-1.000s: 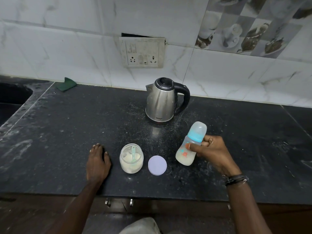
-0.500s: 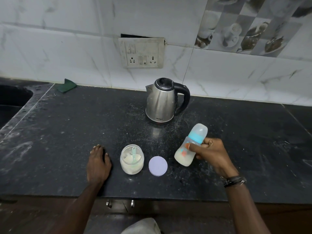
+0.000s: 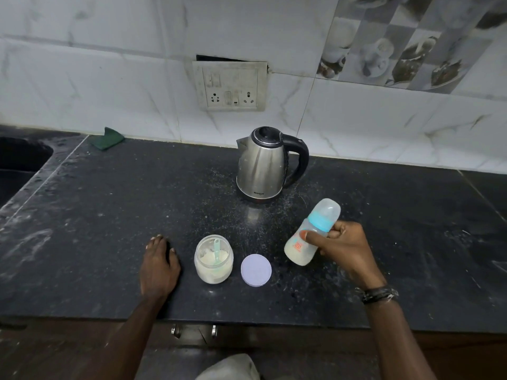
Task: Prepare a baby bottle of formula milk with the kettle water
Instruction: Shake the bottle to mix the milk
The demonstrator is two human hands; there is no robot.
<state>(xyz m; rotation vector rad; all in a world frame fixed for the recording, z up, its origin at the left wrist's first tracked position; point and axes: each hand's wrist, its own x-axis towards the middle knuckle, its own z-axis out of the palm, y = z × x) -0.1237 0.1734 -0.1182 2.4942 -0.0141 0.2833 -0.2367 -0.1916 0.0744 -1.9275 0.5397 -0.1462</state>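
The right hand [image 3: 343, 252] has its fingers wrapped round the capped baby bottle [image 3: 311, 233], tilted with its cap toward 1 o'clock, milky liquid inside, at about 4 o'clock from the kettle [image 3: 262, 165]. The left hand [image 3: 159, 266] lies flat and holds nothing on the table [image 3: 96, 215], at 9 o'clock from the open formula jar [image 3: 214, 259], with the lid [image 3: 256, 270] just beside the jar. If the collar is loose, shaking could spray milk. A wide swing might knock the uncovered jar and spill powder.
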